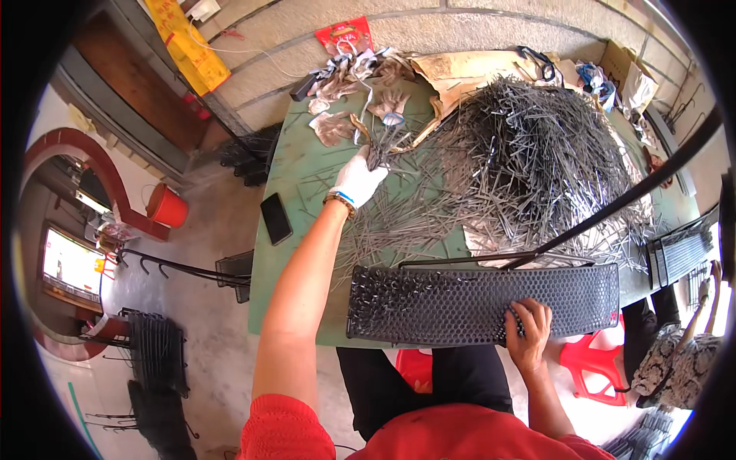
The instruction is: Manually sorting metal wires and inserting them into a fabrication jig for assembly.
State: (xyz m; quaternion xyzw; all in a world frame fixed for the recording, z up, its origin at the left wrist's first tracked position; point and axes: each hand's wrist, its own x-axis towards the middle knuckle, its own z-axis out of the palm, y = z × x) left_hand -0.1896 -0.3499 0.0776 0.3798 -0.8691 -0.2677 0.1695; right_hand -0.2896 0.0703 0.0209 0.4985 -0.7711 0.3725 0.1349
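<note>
My left hand [359, 181], in a white glove with a beaded bracelet at the wrist, reaches far over the green table. Its fingers are closed round a small bunch of thin dark strips [376, 156]. Close to me lies a long black perforated panel [460, 295]; its left part is filled with short dark pieces, while open holes show on the right. My bare right hand [529, 330] is on the panel's right half, with fingers bent and drawn together at its surface. Whatever is between those fingertips is too small to make out.
A big heap of dark thin strips [537, 153] covers the table's right, with loose strips spread leftward. Worn gloves [331, 129] lie at the back, a phone [276, 218] at the left. A black bar [621, 199] slants above the panel. Another person [678, 364] is at far right.
</note>
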